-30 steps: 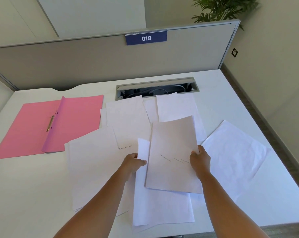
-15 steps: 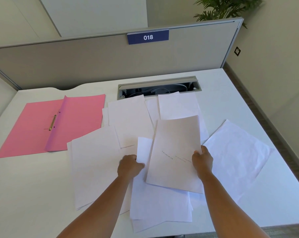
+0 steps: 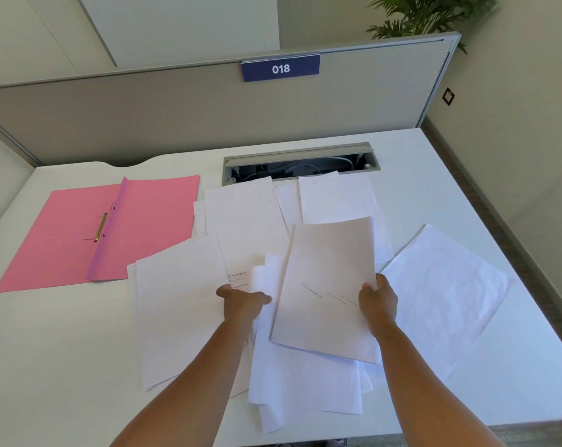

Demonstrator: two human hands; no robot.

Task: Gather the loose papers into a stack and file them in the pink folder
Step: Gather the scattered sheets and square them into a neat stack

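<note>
The right hand (image 3: 378, 301) grips the right edge of a raised sheet (image 3: 329, 285) at centre frame, thumb on top, fingers curled under. The left hand (image 3: 242, 301) pinches the edge of a lower sheet (image 3: 179, 311) left of centre, fingers curled around it. Loose papers (image 3: 441, 295) lie spread and overlapping across the middle of the white tabletop (image 3: 63, 366), from below a cable tray (image 3: 300, 162) down to the near edge. The pink folder (image 3: 95, 230) lies open at the left of the frame, its metal fastener (image 3: 100, 227) showing, just beside the papers. A grey partition (image 3: 176, 117) with a blue "018" sign (image 3: 280, 68) runs across the top.
</note>
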